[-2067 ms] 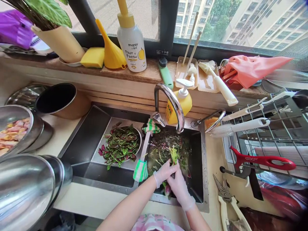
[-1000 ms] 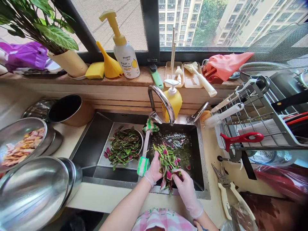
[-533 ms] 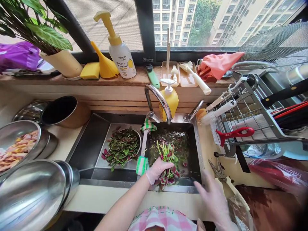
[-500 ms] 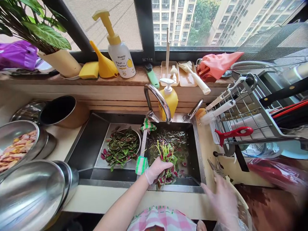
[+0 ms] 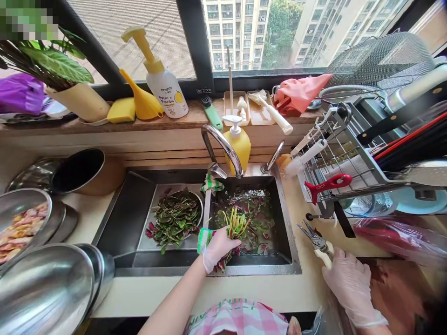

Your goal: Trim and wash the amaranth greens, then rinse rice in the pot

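When seen from above, with twelve o'clock at the window (image 5: 235, 56), mostly one big dark sink (image 5: 122, 218) across the middle and down to eight. At three, a wire rack (image 5: 370, 172) of kitchen things. Between seven and eight, a bowl (image 5: 201, 215) with a heap of red and green leaves (image 5: 176, 217). Between four and five, the right hand (image 5: 349, 281) in a thin clear glove, fingers curled over the cream handles of the shears (image 5: 318, 244); cannot tell how tight. At six, the left hand (image 5: 220, 249), gloved too, fingers wrapped round a bunch of greens (image 5: 239, 228) in the sink's right side, stem ends pointing up to one.

As for the bunch, likely light, floppy and slippery from the wet, with leaves easy to tear. Best to hold round the firmer stems, without a hard squeeze. As for the shears, likely stiff and heavier. Best to hold by both handles, away from the blades (image 5: 308, 230).

Cut off at eight: a big metal bowl (image 5: 49, 284). Blocked out by squares at ten: the top of a plant (image 5: 56, 65). Mostly hidden under the left hand: the bunch's leafy end. Under the right: the handle ends.
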